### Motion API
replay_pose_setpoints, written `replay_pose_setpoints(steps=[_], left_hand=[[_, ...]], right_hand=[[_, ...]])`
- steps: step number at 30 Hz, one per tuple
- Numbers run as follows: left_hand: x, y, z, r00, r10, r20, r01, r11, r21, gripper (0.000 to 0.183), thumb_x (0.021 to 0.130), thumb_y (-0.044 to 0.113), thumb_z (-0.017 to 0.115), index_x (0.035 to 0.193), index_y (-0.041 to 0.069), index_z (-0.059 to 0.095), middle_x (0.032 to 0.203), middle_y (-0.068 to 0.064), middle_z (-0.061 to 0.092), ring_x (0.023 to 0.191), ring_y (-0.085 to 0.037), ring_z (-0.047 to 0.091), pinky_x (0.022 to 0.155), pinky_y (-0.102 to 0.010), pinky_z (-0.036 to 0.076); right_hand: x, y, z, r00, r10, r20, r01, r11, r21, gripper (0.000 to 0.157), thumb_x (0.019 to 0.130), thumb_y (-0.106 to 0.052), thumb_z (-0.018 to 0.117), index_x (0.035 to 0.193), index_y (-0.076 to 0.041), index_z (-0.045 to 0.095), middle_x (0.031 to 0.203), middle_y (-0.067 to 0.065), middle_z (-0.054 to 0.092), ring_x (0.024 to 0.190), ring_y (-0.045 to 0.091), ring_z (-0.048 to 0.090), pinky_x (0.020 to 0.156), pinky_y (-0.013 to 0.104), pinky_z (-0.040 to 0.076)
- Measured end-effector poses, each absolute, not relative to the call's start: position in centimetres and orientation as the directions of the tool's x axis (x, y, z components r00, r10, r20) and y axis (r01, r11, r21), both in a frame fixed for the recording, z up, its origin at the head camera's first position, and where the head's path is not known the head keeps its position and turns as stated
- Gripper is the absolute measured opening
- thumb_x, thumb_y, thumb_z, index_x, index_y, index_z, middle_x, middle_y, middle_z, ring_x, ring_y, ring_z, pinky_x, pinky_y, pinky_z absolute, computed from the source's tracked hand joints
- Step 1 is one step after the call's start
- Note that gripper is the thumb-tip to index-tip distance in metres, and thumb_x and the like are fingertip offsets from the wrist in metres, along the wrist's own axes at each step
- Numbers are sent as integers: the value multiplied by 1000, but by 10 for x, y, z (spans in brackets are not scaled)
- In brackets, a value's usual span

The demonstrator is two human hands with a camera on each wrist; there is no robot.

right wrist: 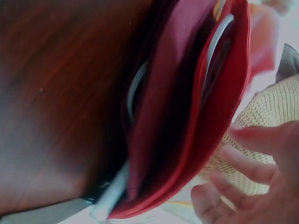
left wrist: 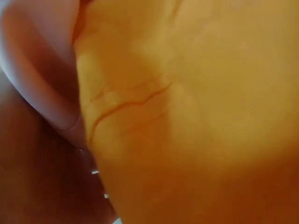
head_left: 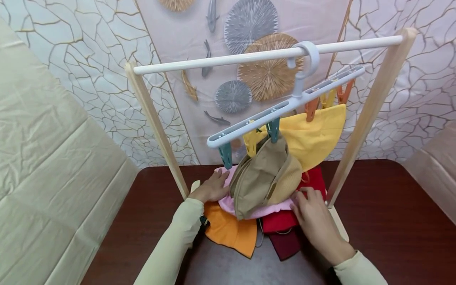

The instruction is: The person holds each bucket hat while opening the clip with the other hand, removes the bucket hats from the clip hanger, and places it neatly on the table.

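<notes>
A pink cloth item [head_left: 228, 204] lies low between my hands. My left hand [head_left: 213, 187] rests on its left side with fingers extended. On the right, my right hand [head_left: 315, 213] is at its edge, fingers loosely bent and apart; the right wrist view shows the fingers [right wrist: 247, 175] beside tan woven fabric [right wrist: 275, 102]. A folded khaki hat-like piece [head_left: 261, 174] hangs from a green clothespin [head_left: 273, 130] and overlaps the pink item. Orange cloth [head_left: 231, 229] lies under my left hand; red cloth [head_left: 278, 221] and maroon cloth [head_left: 285, 243] lie near my right.
A white rod [head_left: 213, 61] on wooden posts [head_left: 370, 118] carries a pale blue hanger [head_left: 295, 103], tilted up to the right. Orange clothespins [head_left: 311, 109] hold a yellow cloth piece [head_left: 313, 134] behind the khaki one. Another green clothespin [head_left: 225, 155] hangs at the hanger's left end.
</notes>
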State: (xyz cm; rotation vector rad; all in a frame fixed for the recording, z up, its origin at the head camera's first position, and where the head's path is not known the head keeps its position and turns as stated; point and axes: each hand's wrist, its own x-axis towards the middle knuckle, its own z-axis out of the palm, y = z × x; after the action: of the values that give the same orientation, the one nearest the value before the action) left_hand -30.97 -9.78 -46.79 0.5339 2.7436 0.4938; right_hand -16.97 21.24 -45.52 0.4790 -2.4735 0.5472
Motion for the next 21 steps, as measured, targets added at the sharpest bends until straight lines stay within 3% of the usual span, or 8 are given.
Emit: replay_pose_setpoints(steps=[2,5,9,13,16,21], left_hand=[[-308,-98,-467,-872,419,-254,309,873,378,68,112,46,35,168,9,26,174,-23,13,161,-42,11,128,-57,21],[-305,-99,-470,-869,428,-246,321,869,378,64,114,42,31,168,7,25,174,-25,11,161,-44,8,128,-57,18],[-299,-103,-475,-894,429,-129,344,842,417,60,114,39,34,165,7,34,170,-28,23,159,-46,20,126,-59,22],[-281,-104,-472,-882,471,-21,422,808,412,61,112,40,41,164,9,38,167,-28,31,156,-45,29,126,-59,24],[-260,-98,-466,-859,512,-27,470,807,357,70,108,47,45,166,10,33,170,-26,26,158,-44,23,128,-57,20],[-235,-87,-465,-859,502,-100,472,852,226,91,103,66,47,168,8,23,174,-21,16,162,-40,14,129,-55,17]], right_hand=[[-165,205,-456,-774,-268,573,-465,856,-226,28,84,-3,86,103,6,68,109,26,65,97,45,63,82,57,55],[-157,193,-458,-822,-312,476,-456,862,-223,46,91,-17,84,121,13,66,122,30,65,112,47,65,96,58,54],[-152,179,-463,-900,-280,334,-378,883,-279,67,99,-29,76,139,20,53,138,39,57,129,54,57,109,61,47],[-152,168,-465,-923,-189,334,-306,888,-344,53,100,-29,75,128,15,62,128,34,63,122,51,61,95,59,56],[-155,162,-467,-917,-130,377,-272,896,-352,49,96,-30,80,116,12,64,117,31,62,116,48,62,80,60,60],[-159,158,-473,-875,-149,460,-291,922,-255,61,83,-29,91,108,16,58,109,37,57,111,56,59,94,61,55]])
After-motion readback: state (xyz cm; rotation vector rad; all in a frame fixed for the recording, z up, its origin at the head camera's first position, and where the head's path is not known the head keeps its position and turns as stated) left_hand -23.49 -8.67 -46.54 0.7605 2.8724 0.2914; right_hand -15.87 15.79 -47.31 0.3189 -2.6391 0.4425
